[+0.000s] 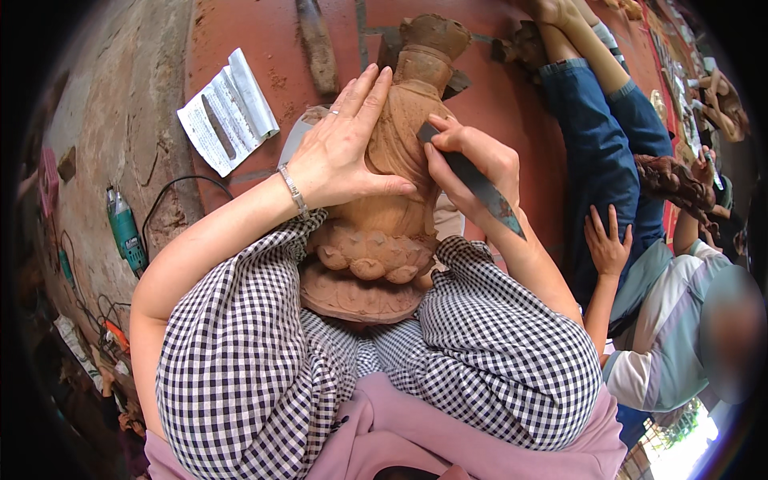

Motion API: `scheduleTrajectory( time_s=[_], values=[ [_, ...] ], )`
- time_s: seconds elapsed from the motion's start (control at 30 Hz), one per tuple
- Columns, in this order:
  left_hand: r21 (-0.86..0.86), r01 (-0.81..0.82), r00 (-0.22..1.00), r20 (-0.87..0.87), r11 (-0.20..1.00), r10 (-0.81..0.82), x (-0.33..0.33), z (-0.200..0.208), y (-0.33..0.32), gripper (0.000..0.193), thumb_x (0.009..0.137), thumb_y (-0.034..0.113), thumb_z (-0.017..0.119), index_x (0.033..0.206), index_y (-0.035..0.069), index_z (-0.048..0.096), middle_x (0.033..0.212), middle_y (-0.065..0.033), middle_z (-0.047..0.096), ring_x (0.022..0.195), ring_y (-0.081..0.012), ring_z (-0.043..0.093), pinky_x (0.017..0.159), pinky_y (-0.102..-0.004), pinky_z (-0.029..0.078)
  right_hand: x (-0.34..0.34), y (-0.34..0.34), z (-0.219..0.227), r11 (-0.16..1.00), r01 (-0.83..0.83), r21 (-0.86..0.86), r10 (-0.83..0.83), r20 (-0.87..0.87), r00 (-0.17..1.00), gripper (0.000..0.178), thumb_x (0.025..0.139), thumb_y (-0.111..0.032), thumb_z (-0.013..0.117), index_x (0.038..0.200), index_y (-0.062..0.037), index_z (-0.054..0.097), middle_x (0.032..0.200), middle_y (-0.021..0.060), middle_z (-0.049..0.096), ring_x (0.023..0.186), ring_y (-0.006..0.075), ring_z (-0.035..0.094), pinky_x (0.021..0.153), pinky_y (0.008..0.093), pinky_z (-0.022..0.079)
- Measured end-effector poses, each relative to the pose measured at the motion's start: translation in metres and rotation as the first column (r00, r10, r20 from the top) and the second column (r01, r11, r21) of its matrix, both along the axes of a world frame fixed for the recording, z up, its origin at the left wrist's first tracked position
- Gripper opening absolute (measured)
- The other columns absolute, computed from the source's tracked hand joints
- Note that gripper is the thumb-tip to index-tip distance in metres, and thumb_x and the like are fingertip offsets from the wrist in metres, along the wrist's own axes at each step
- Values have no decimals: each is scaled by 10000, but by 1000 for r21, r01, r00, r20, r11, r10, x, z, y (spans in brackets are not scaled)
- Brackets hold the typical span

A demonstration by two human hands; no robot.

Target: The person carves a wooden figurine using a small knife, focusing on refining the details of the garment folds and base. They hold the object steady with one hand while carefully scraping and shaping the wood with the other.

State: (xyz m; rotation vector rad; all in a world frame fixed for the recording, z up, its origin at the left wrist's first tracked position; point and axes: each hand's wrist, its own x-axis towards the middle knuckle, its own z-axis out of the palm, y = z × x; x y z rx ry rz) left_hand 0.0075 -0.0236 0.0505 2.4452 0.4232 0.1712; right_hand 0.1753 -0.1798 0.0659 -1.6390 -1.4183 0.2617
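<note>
A brown carved statue (376,220), seemingly wooden, leans away from me between my knees. Draped folds cover its body, and its lotus-shaped base is nearest to me. Across its left side lies my left hand (340,152), flat with the fingers stretched out and the thumb pointing right. My right hand (480,156) grips a flat dark blade (482,190) with a slanted end. The blade's upper end is close to the statue's right side; whether it touches the wood, I cannot tell. Part of the blade is hidden by my fingers.
A creased printed sheet (228,112) lies left of the statue on red tiles. Beyond my left hand is a worn wooden stick-like piece (318,52). A green power tool (126,232) with a black cord lies far left. At right, another person in jeans (596,152) sits close by.
</note>
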Motion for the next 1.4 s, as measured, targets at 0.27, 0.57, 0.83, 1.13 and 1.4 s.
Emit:
scheduleTrajectory(
  time_s=[0.27,0.57,0.83,1.13,1.4],
  values=[
    [-1,1,1000,30,1000,-1,1,-4,1,1364,658,666,834,1629,84,73,1646,-262,171,1492,-469,261,1191,-521,343,9,-9,5,997,-80,-6,80,64,995,106,800,13,747,826,0,645,831,143,705,1013,294,744,873,379,615],
    [-5,0,1000,8,1000,0,0,-3,1,1362,663,667,830,1630,86,66,1646,-265,171,1495,-453,268,1191,-511,348,7,-14,-12,998,-35,44,37,-62,997,105,808,-8,764,864,13,677,848,156,720,1018,298,746,867,364,609],
    [-14,0,1000,14,1000,0,1,-2,1,1364,657,597,873,1632,74,75,1669,-234,133,1504,-420,275,1212,-477,324,1,-15,-5,996,72,-50,-79,-161,984,88,815,12,751,869,24,683,874,169,732,1030,299,745,870,355,598],
    [-50,0,1000,-12,999,-1,2,3,2,1372,657,581,880,1629,62,62,1671,-228,124,1513,-410,257,1224,-470,309,12,-45,-16,988,93,-122,-142,-499,855,102,896,-23,724,956,32,662,962,127,740,961,162,710,798,275,552],
    [-80,3,999,-43,997,-7,3,4,2,1357,668,564,879,1630,66,62,1675,-218,112,1523,-399,236,1231,-463,301,12,-36,-16,952,93,-293,-279,-696,662,214,914,-181,764,967,12,688,1006,57,693,897,105,623,781,256,501]
  ],
)
